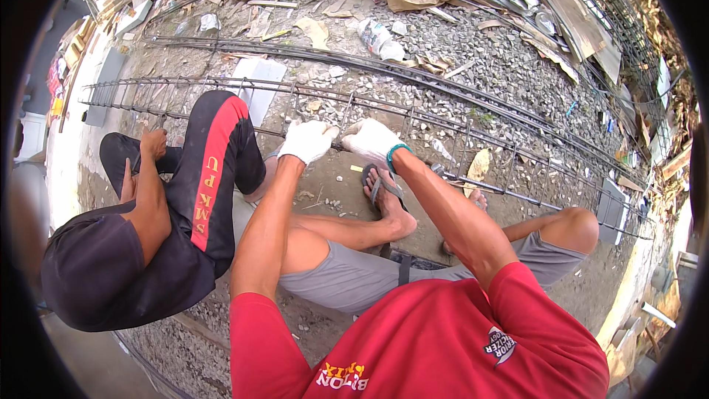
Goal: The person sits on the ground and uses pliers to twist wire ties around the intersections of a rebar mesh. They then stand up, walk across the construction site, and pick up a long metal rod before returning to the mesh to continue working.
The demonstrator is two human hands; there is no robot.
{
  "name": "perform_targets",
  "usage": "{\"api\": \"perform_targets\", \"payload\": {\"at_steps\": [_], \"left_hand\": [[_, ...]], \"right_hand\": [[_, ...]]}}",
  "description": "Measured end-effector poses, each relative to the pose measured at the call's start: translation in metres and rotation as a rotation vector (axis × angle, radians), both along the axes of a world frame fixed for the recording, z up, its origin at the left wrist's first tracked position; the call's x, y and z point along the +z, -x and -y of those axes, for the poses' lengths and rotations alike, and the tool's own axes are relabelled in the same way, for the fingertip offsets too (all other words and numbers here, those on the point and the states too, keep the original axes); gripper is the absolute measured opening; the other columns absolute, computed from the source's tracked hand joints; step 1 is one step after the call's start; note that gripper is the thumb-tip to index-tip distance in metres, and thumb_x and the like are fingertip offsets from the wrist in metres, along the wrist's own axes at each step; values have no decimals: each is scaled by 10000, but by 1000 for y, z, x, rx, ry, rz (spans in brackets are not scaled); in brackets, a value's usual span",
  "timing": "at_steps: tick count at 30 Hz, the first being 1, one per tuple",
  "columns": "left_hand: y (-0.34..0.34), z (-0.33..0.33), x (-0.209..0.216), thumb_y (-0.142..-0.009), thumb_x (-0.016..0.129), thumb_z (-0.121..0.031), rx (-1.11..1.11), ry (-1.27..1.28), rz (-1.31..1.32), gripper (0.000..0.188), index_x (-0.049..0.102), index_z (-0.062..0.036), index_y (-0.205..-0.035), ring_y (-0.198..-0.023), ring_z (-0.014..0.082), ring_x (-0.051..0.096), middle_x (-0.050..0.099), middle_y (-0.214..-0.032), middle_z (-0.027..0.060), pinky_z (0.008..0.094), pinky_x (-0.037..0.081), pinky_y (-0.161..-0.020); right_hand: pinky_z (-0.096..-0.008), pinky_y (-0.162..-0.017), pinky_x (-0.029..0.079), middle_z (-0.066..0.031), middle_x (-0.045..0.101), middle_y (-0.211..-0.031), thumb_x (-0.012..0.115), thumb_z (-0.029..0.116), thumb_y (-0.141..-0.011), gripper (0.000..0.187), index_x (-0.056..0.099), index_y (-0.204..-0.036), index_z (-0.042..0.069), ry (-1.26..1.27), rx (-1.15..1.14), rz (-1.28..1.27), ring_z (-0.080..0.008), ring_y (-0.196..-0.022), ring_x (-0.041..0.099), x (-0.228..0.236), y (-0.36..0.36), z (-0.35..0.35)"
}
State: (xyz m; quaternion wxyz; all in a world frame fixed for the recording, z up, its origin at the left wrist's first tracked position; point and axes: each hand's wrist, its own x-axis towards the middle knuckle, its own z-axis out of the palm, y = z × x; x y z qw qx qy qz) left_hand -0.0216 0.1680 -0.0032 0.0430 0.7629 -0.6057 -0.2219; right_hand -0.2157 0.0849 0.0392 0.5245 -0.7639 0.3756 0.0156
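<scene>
A long, narrow rebar cage (502,191) of dark steel bars and square stirrups crosses in front of me from left to right. My left hand (307,140), in a white glove, is closed on its near bar. Close beside it, my right hand (373,142) is closed on the same bar, also gloved, with a green band at the wrist. A small gap separates the two fists. The gloves cover the bar, so whether a tie wire is also pinched there is hidden. My sandalled foot (385,196) rests on the ground below the hands.
At my left squats a person in dark clothes (133,251), one hand (153,144) near the cage's left end. Beyond lie loose long bars (473,107), gravel (473,59), a plastic bottle (380,41) and wood boards (565,15). A grey block (611,210) stands at the cage's right end.
</scene>
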Motion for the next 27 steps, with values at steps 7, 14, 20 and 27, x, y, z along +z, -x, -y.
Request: {"api": "perform_targets", "payload": {"at_steps": [7,14,20,27], "left_hand": [[-6,31,4,-984,531,-553,-76,-318,-254,583,733,-34,-1155,-877,279,697,751,-1012,200,400,509,-828],[1,24,16,-960,531,-605,-115,-250,-193,598,760,-77,-1124,-925,364,707,756,-1000,192,435,518,-843],[0,21,9,-953,546,-589,-70,-283,-166,559,761,-117,-1161,-1021,364,712,753,-1083,177,415,530,-898],[0,21,11,-934,526,-644,-64,-247,-195,601,755,-130,-1144,-1028,404,698,739,-1084,203,440,530,-906]], "right_hand": [[-343,-677,455,-67,619,-694,653,297,-845,328,737,-898,-16,-162,-158,121,-135,-681,490,-25,10,1],[-337,-529,439,-65,614,-645,639,286,-874,300,741,-865,5,-292,-293,105,-130,-591,540,-5,17,-12],[-274,-487,517,1,634,-803,596,222,-1001,294,666,-1242,69,-664,-597,305,-103,-591,602,10,19,-75],[-449,-607,555,-183,698,-813,596,166,-940,508,541,-1413,-9,579,-207,207,-314,-670,703,-58,-1,-130]]}}
